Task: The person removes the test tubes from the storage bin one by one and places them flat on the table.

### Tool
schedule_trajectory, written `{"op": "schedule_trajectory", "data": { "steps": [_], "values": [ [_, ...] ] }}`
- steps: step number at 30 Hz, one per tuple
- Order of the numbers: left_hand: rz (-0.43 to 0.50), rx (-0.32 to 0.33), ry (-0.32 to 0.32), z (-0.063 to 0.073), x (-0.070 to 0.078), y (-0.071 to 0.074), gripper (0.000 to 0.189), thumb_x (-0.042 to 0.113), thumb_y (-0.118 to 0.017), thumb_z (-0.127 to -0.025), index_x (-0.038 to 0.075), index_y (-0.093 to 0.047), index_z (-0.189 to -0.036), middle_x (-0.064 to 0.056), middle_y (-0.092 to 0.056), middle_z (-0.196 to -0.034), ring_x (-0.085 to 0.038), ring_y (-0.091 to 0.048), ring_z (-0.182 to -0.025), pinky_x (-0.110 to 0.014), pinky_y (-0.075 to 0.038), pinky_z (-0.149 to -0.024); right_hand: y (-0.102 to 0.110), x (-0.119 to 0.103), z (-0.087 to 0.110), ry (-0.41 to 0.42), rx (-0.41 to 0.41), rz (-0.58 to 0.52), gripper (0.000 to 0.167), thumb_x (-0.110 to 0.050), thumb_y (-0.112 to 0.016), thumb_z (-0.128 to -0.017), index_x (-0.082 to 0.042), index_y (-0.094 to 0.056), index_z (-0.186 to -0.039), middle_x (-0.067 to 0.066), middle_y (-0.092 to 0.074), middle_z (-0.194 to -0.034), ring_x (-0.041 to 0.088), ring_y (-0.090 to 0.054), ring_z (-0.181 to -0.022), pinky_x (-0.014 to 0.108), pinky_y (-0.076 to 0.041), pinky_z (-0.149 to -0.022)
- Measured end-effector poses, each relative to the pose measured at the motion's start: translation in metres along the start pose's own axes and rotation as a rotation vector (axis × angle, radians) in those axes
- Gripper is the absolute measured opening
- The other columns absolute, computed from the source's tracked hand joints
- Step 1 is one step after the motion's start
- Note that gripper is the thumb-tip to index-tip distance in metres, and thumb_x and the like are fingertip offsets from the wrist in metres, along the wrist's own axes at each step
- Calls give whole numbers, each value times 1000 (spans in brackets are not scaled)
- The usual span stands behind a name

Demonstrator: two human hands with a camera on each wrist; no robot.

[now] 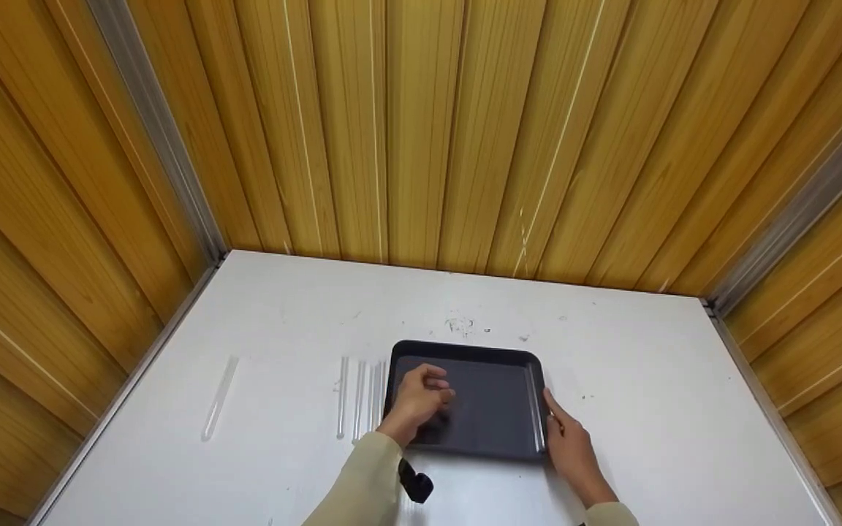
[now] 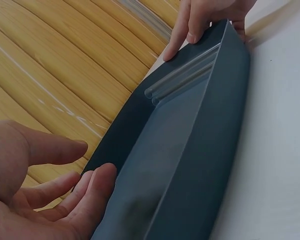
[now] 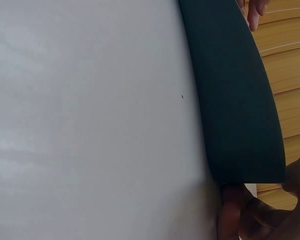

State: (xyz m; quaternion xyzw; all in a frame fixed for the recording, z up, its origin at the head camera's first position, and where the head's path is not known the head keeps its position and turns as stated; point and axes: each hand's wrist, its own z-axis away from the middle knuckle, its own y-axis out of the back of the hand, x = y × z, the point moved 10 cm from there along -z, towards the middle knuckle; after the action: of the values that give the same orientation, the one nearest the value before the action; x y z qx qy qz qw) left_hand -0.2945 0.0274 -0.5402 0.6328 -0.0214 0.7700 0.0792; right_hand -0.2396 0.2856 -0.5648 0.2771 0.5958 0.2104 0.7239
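A dark rectangular tray (image 1: 479, 405) lies on the white table. Over its left part hovers my left hand (image 1: 419, 398), fingers loosely bent and thumb apart, with nothing between them in the left wrist view. My right hand (image 1: 573, 449) holds the tray's right side near the front corner, its fingertips at the rim in the left wrist view. Two clear test tubes (image 2: 182, 72) lie side by side in the tray along the right wall. Left of the tray are several more clear tubes (image 1: 359, 402) in a row, the nearest ones partly hidden by the tray and left hand.
A single clear tube (image 1: 220, 398) lies apart on the left of the white table (image 1: 282, 467). Wood-patterned walls (image 1: 421, 131) with grey metal corner posts (image 1: 158, 124) enclose the back and sides. Small dark marks (image 1: 459, 326) dot the tabletop behind the tray.
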Motion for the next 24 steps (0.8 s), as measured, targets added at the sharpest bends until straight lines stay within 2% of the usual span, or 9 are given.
{"op": "schedule_trajectory", "data": {
  "steps": [8,11,24],
  "values": [
    [25,-27,46,-1,-7,-14,39,-3,-67,-81,-4,-55,-119,-14,-62,-101,-24,-67,-82,-38,-59,-72,-1,2,0,-27,-13,-3,50,-14,-30,-104,-22,-25,-153,19,-27,-155,38,-25,-144,54,-24,-116],
    [23,-35,69,-2,-11,-20,39,-3,-66,-82,-2,-56,-119,-12,-63,-100,-22,-68,-81,-36,-59,-72,-2,5,-1,-38,-25,-6,50,-15,-30,-104,-23,-23,-154,18,-26,-156,38,-24,-144,54,-22,-117],
    [49,-49,89,-1,-15,-40,35,-6,-66,-83,-2,-56,-116,-11,-65,-97,-17,-66,-79,-34,-59,-71,0,5,-3,-17,-7,-22,49,-13,-32,-104,-22,-28,-152,18,-28,-155,39,-26,-143,55,-24,-116]
  ]
}}
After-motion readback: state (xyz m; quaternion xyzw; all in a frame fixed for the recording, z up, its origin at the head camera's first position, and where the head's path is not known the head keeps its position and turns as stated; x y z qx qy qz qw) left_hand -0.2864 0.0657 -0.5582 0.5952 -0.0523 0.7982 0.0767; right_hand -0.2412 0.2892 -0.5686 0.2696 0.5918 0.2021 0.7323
